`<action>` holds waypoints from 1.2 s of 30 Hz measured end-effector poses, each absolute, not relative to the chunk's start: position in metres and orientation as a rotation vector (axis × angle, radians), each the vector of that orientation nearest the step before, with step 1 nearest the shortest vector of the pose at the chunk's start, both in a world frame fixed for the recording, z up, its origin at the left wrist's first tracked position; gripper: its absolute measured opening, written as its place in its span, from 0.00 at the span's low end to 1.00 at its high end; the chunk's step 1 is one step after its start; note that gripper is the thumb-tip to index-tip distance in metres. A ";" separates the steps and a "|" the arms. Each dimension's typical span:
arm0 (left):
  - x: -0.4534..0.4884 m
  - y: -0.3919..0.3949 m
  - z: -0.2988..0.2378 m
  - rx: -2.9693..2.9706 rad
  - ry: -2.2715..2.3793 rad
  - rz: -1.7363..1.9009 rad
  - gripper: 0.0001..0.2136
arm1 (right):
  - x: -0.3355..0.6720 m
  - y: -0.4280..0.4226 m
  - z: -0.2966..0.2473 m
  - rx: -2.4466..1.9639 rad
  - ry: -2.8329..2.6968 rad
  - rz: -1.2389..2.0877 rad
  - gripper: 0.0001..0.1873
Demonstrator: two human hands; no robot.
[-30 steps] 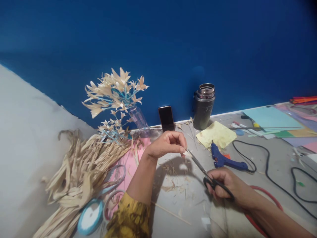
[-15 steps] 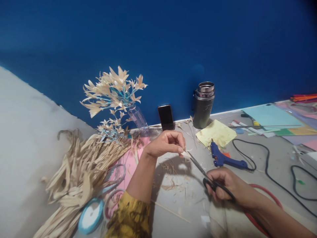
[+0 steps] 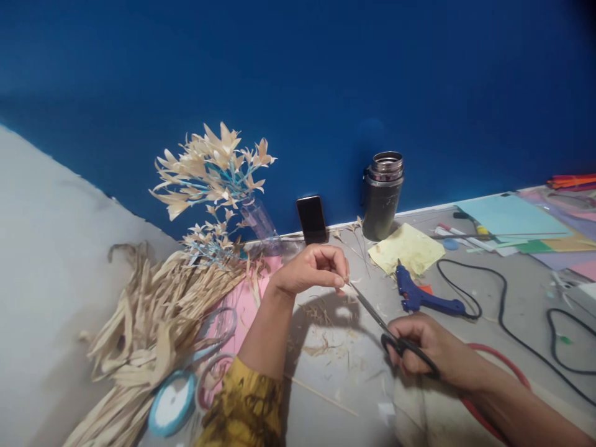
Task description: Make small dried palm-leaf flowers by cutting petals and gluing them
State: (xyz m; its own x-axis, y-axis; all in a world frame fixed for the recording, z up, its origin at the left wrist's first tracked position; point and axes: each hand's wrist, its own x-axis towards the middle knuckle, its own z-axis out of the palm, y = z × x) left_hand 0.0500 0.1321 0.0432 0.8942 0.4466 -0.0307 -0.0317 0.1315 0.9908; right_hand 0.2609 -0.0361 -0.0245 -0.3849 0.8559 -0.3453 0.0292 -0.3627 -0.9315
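Between the thumb and fingers of my left hand [image 3: 316, 270] is pinched a small pale piece of dried husk [image 3: 350, 290]. My right hand [image 3: 419, 344] is closed around the black handles of a pair of scissors [image 3: 375, 316]. The scissor blades point up and left, nearly together, with their tips at the husk piece by my left fingertips. Below my hands, thin husk scraps [image 3: 321, 344] are scattered over the grey table [image 3: 335, 385]. A thin stick [image 3: 321, 395] lies nearer to me.
On the left lie dried husks [image 3: 153, 329], tape rolls [image 3: 172, 403] and pink paper [image 3: 244, 304]. Husk flowers [image 3: 218, 161] stand in a clear bottle [image 3: 261, 223]. A phone [image 3: 311, 219] and flask [image 3: 382, 198] stand at the wall. Rightward are a blue glue gun [image 3: 423, 298], its cord and coloured paper [image 3: 512, 217].
The scissor blades have closed together at the husk piece, and the handles have drawn slightly closer. My left hand stays almost where it was.
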 end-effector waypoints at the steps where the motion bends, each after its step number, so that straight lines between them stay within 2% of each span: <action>1: 0.050 0.132 0.043 1.404 0.365 0.356 0.16 | 0.261 -0.036 -0.025 -1.235 -1.257 1.811 0.16; 10: 0.049 0.133 0.042 1.408 0.355 0.367 0.14 | 0.260 -0.035 -0.021 -1.229 -1.252 1.820 0.19; 18: 0.050 0.133 0.042 1.407 0.350 0.371 0.15 | 0.259 -0.036 -0.022 -1.258 -1.279 1.811 0.16; 31: 0.048 0.134 0.041 1.397 0.329 0.394 0.13 | 0.259 -0.039 -0.025 -1.188 -1.305 1.782 0.24; 36: 0.046 0.133 0.046 1.393 0.368 0.435 0.15 | 0.260 -0.036 -0.027 -1.351 -1.366 1.682 0.20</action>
